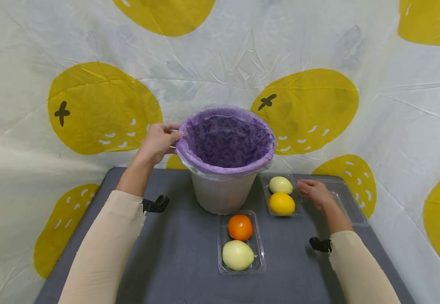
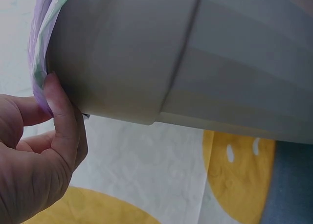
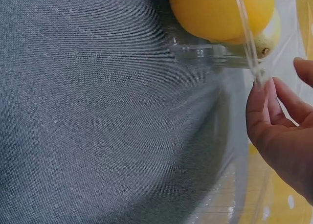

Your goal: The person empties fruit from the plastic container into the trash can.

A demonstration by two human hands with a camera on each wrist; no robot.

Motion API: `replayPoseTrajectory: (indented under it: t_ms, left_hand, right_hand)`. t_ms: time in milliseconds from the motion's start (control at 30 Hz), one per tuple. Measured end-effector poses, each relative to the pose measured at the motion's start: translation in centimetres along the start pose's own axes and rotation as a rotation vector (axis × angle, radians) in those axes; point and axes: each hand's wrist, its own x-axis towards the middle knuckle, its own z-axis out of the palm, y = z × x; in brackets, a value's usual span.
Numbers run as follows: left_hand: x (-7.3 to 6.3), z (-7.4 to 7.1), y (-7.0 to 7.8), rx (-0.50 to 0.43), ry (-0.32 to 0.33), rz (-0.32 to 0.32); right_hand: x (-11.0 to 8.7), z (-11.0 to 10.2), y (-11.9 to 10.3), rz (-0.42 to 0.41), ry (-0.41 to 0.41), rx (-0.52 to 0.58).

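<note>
A pale waste bin (image 1: 220, 196) stands on the grey table, lined with a purple bag (image 1: 225, 169) folded over its rim. My left hand (image 1: 159, 141) pinches the lined rim at the left side, thumb on top and fingers underneath; the left wrist view shows those fingers against the bin's outer wall. My right hand (image 1: 315, 193) is beside a see-through plastic tray (image 1: 299, 209) that holds a yellow fruit (image 1: 282, 204) and a pale green fruit (image 1: 280, 185). In the right wrist view its fingertips (image 3: 259, 99) touch the tray's corner, with the thumb apart.
In front of the bin, another see-through tray (image 1: 261, 265) holds an orange fruit (image 1: 240, 227) and a pale green fruit (image 1: 238, 255). A third transparent tray (image 1: 353, 207) lies at the table's right edge. A white cloth with yellow shapes (image 1: 105, 107) hangs behind.
</note>
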Motion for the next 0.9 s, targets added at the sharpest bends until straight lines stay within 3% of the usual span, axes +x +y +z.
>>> replayPoseTrajectory:
  t_ms: [167,400,900]
  left_hand:
    - [0.09,-0.06,-0.01,-0.001,-0.002,-0.006]
    - [0.13,-0.14,-0.09,0.0,-0.001,-0.005]
    - [0.21,-0.08,-0.16,-0.004,0.009,-0.003]
  right_hand:
    - [0.01,0.48,0.21,0.036,-0.026,-0.022]
    - [0.15,0.7,0.06,0.058,-0.062,0.028]
    - [0.28,0.49,-0.19,0.15,-0.03,0.032]
